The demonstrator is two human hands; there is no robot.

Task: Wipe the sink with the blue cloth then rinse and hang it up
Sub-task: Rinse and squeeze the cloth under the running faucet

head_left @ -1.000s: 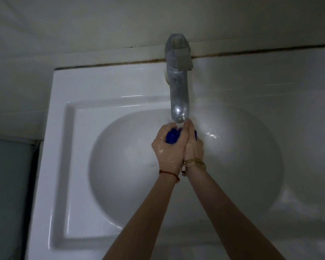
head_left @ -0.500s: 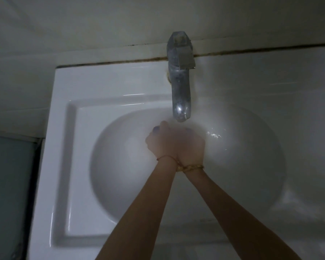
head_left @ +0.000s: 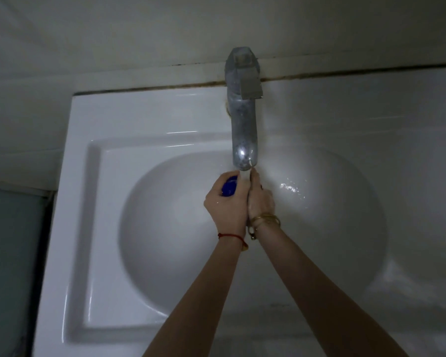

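I see the wadded blue cloth (head_left: 229,186) squeezed between my left hand (head_left: 227,204) and right hand (head_left: 259,199), directly below the chrome tap spout (head_left: 243,140), over the white ceramic sink (head_left: 165,228).

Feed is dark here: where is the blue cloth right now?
In the head view the blue cloth is bunched between the left hand and right hand, just under the tap spout, over the sink bowl.

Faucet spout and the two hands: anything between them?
Head view: only a short stream of water runs from the faucet spout onto the blue cloth pressed between the left hand and right hand.
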